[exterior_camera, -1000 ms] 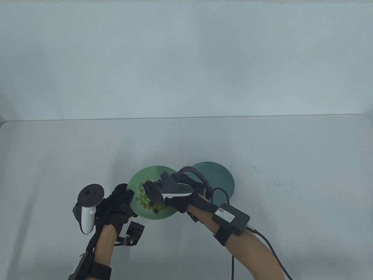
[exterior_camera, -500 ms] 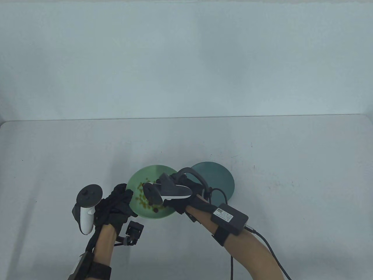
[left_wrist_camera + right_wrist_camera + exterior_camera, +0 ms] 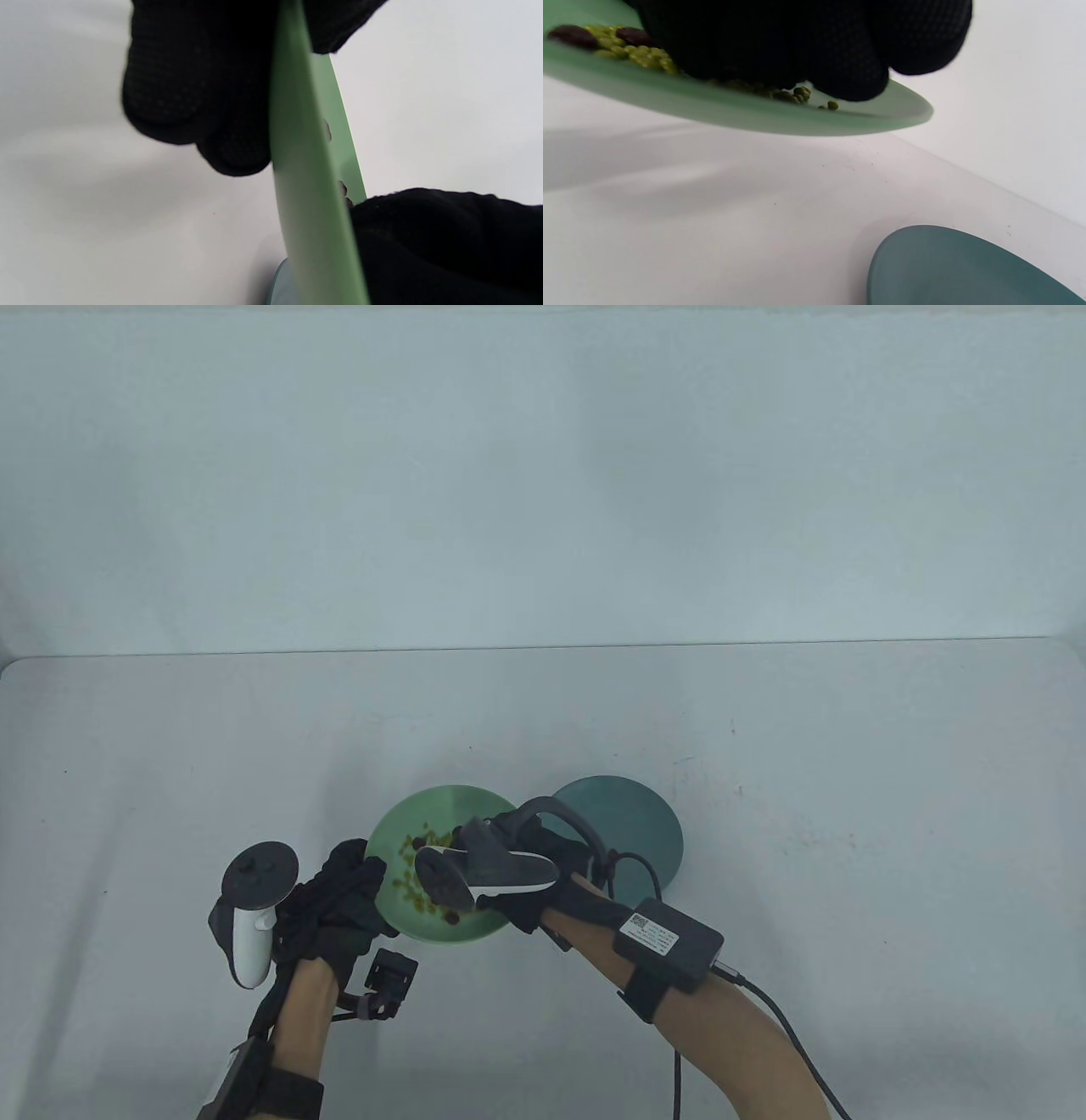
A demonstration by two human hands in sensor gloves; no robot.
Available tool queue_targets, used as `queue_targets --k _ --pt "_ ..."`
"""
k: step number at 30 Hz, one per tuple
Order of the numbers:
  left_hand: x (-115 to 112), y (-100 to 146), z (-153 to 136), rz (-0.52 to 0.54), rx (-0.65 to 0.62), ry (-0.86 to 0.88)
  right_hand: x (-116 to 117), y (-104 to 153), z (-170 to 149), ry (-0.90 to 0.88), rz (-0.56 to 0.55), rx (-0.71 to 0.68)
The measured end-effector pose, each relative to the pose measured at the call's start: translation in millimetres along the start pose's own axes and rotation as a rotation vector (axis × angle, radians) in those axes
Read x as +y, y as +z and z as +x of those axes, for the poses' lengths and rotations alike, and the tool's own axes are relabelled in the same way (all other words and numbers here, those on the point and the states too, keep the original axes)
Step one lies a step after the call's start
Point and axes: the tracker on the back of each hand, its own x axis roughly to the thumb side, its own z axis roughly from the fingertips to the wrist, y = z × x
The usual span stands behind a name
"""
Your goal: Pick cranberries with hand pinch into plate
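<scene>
The table view looks down from high in front, far off, taking in the whole table [image 3: 764, 712]. The left wrist view sits very close, rolled sideways, seeing the light green plate [image 3: 305, 169] edge-on toward 12 o'clock. The right wrist view looks low across the table from underneath that plate [image 3: 734, 114]; the teal plate [image 3: 946, 267] lies at 5 o'clock.

You get bright, even light with soft shadows under the green plate [image 3: 763, 114]. Both wrist views blur up close; the gloved fingers [image 3: 199, 80] read as black masses, perhaps underexposed.
</scene>
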Motion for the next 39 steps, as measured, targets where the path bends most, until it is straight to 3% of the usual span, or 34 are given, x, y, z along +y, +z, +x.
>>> queue_targets --k 10,20,30,34,39 --pt "-1.3 0.5 0.3 -0.004 0.002 -0.004 1.1 -0.2 1.0 0.011 -0.021 0.000" --pt "-4.5 -0.3 -0.1 -0.017 0.013 -0.026 -16.4 7.2 -13.8 -0.058 -0.050 0.017" --pt "-3.6 -0.3 -0.6 -0.012 0.016 -0.035 -38.8 21.1 -58.9 -0.084 -0.100 0.119" --pt "-2.3 0.0 -0.9 -0.007 0.019 -0.039 -33.2 24.2 -82.4 -0.098 -0.089 0.184" --pt "0.1 0.3 -0.8 0.006 0.019 -0.051 -9.2 25.9 -109.7 -0.114 -0.039 0.274"
